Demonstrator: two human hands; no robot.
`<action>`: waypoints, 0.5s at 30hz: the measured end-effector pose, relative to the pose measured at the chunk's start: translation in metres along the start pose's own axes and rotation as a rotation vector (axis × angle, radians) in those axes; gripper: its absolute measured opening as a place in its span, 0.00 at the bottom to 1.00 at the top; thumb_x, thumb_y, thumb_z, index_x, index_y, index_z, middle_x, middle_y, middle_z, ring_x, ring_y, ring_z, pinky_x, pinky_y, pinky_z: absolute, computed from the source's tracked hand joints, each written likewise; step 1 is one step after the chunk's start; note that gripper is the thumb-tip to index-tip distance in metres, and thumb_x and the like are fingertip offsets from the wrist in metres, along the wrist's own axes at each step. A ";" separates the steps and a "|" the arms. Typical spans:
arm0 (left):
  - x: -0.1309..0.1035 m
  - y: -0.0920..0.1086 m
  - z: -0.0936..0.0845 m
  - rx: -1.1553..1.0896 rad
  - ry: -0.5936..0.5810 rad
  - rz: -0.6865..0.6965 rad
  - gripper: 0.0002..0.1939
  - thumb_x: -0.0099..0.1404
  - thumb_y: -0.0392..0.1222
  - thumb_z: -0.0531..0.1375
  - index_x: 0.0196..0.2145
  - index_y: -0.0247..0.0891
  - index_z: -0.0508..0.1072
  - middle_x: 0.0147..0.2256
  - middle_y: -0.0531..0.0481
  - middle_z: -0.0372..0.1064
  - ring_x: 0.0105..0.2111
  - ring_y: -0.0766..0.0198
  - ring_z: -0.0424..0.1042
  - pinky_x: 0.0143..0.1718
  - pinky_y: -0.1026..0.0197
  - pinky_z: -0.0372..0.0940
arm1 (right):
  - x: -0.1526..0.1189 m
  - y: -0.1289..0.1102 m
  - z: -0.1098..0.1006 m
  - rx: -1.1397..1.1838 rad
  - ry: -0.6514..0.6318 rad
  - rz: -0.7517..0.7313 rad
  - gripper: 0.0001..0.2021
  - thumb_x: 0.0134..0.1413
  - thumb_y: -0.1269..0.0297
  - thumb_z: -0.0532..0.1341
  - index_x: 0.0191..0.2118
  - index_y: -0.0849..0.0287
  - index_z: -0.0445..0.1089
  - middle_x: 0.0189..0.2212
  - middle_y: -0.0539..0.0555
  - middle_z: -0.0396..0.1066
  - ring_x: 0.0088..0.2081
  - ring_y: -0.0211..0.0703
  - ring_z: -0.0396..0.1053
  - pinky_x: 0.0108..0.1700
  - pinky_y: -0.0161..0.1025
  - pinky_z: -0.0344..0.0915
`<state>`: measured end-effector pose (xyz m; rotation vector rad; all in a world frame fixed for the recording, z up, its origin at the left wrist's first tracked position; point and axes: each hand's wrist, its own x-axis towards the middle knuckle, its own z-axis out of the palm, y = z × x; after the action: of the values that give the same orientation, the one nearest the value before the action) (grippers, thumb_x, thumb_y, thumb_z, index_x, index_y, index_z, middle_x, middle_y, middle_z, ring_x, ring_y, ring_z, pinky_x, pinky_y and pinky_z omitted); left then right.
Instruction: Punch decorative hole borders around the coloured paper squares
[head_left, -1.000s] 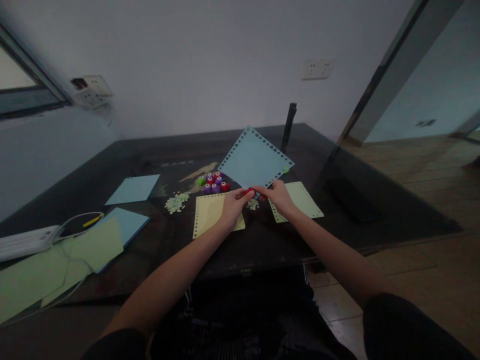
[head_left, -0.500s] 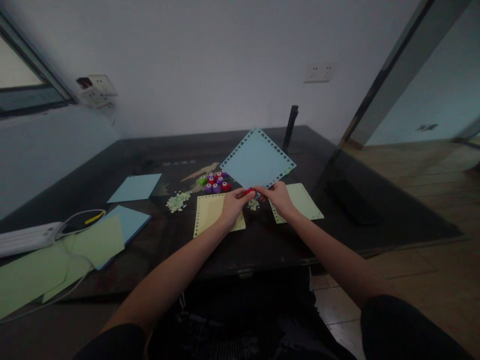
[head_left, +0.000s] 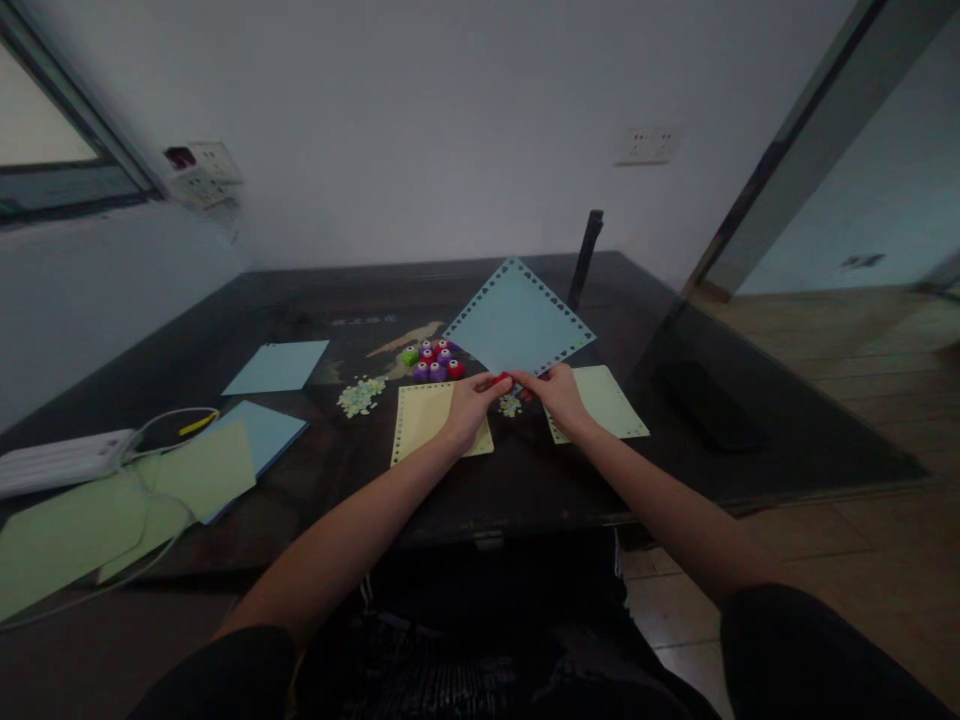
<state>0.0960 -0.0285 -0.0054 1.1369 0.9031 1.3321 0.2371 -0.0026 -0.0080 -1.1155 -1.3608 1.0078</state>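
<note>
A blue sheet of paper (head_left: 517, 318) with punched shapes along its edges is held up, one corner toward me. At that near corner my left hand (head_left: 474, 402) is closed on a small red paper punch (head_left: 502, 379). My right hand (head_left: 556, 394) pinches the blue sheet just beside the punch. Beneath my left forearm lies a yellow sheet (head_left: 421, 414) with a punched border. A pale green sheet (head_left: 611, 402), also punched, is partly under my right hand. Small paper cut-outs (head_left: 510, 405) lie between the hands.
Several red, purple and green punches (head_left: 437, 368) stand together behind the yellow sheet. A pile of paper bits (head_left: 361, 396) is to their left. Farther left are blue paper (head_left: 277, 367), green sheets (head_left: 202, 465) and a white power strip (head_left: 64, 460). A black object (head_left: 709, 405) lies right.
The view has shifted slightly. Both hands stay at the near corner of the blue sheet, with the red punch still held there.
</note>
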 end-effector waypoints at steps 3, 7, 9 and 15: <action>0.001 -0.001 -0.001 -0.004 -0.006 -0.001 0.14 0.48 0.45 0.68 0.30 0.32 0.78 0.33 0.45 0.76 0.35 0.59 0.72 0.45 0.56 0.62 | 0.001 0.001 0.000 -0.003 0.007 0.009 0.19 0.35 0.50 0.68 0.24 0.64 0.71 0.16 0.53 0.70 0.17 0.38 0.64 0.21 0.35 0.62; 0.003 -0.003 -0.003 0.001 -0.015 0.003 0.15 0.49 0.45 0.68 0.32 0.33 0.78 0.33 0.45 0.76 0.36 0.58 0.72 0.44 0.56 0.62 | 0.001 0.000 -0.001 0.015 0.004 0.006 0.19 0.34 0.49 0.68 0.23 0.64 0.70 0.15 0.52 0.68 0.17 0.38 0.63 0.21 0.36 0.62; 0.004 -0.004 -0.003 0.008 -0.022 0.007 0.14 0.49 0.45 0.68 0.32 0.33 0.77 0.34 0.45 0.76 0.36 0.58 0.72 0.44 0.56 0.62 | 0.001 -0.002 -0.001 0.026 -0.001 0.005 0.20 0.34 0.49 0.68 0.23 0.64 0.70 0.16 0.52 0.69 0.17 0.38 0.64 0.22 0.36 0.62; 0.004 -0.005 -0.005 0.036 -0.040 -0.006 0.16 0.50 0.47 0.67 0.34 0.32 0.77 0.36 0.44 0.75 0.38 0.58 0.71 0.45 0.56 0.61 | 0.001 -0.003 -0.001 0.062 0.015 0.023 0.20 0.31 0.50 0.69 0.24 0.63 0.70 0.16 0.52 0.69 0.17 0.39 0.64 0.22 0.37 0.63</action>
<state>0.0924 -0.0240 -0.0106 1.1834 0.9040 1.2885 0.2382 -0.0020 -0.0052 -1.0926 -1.2988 1.0498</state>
